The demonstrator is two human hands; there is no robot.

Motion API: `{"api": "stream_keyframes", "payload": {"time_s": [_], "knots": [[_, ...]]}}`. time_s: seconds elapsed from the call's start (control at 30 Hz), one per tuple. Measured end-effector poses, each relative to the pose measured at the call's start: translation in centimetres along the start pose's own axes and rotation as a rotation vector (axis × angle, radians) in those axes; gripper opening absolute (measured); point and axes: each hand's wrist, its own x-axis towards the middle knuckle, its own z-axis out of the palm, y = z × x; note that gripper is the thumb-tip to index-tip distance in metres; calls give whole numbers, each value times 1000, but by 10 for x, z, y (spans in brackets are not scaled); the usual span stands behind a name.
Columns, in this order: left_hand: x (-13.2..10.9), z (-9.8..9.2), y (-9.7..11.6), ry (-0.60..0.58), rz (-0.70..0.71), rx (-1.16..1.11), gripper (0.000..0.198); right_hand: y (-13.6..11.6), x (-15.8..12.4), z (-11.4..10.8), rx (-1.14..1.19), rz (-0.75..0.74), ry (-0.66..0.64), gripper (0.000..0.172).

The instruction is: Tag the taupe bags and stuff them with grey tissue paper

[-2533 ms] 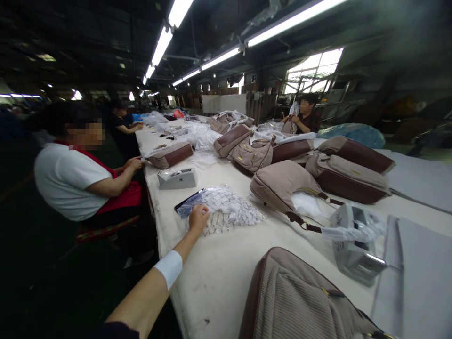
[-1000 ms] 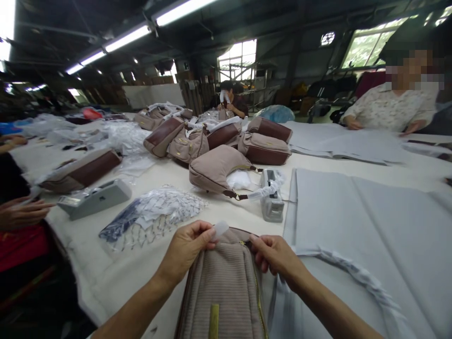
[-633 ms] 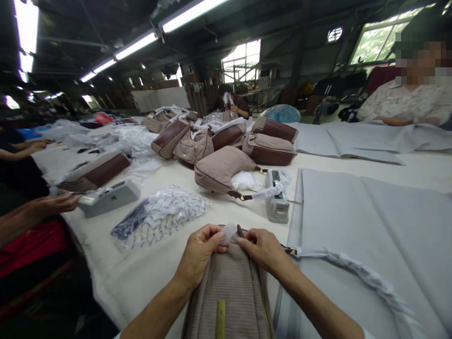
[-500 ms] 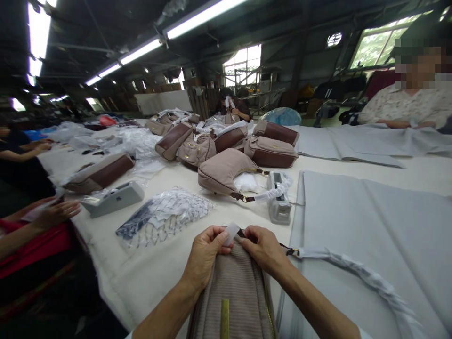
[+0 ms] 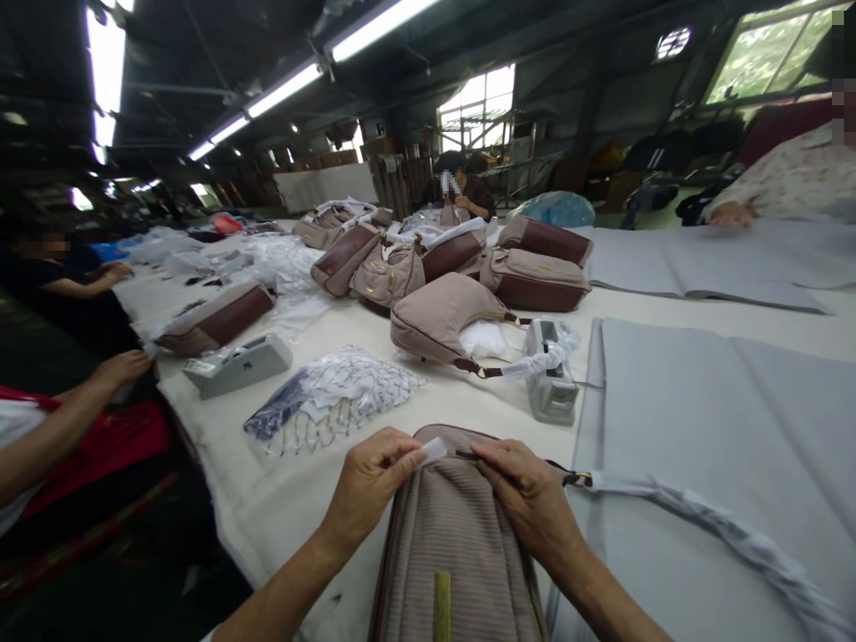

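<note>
The left hand [image 5: 369, 489] pinches a small white slip [image 5: 432, 450] between thumb and forefinger. Just to the right of it, the right hand [image 5: 531, 501] is closed on a dark zipper pull [image 5: 469, 456]. Both grips sit at the far top edge of the ribbed beige bag [image 5: 455, 553], whose body lies under and behind the hands, towards the person. Its paper-wrapped strap [image 5: 702, 522] trails off right of the right hand. A clear packet of white slips [image 5: 341, 397] lies beyond the left hand.
</note>
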Motion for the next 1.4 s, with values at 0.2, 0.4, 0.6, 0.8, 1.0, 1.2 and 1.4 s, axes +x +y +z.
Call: {"api": "stream_keyframes", "payload": {"time_s": [0.2, 0.4, 0.6, 0.8, 1.0, 1.2, 1.4], "knots": [[3, 1, 7, -74, 121, 95, 12, -3, 1, -3, -18, -31, -23, 21], [9, 13, 18, -105, 207, 194, 13, -10, 7, -2, -102, -69, -94, 19], [21, 21, 28, -223, 212, 342, 13, -5, 3, -7, 117, 107, -90, 40], [27, 26, 31, -286, 83, 255, 13, 1, 2, -10, 271, 211, -72, 47], [36, 32, 32, -262, -8, 191, 13, -5, 13, -14, 60, 251, -78, 30], [43, 22, 33, -384, -151, 162, 19, -13, 18, -11, 91, 269, -182, 25], [46, 21, 32, -426, -180, 120, 19, -14, 21, -11, 212, 368, -204, 18]]}}
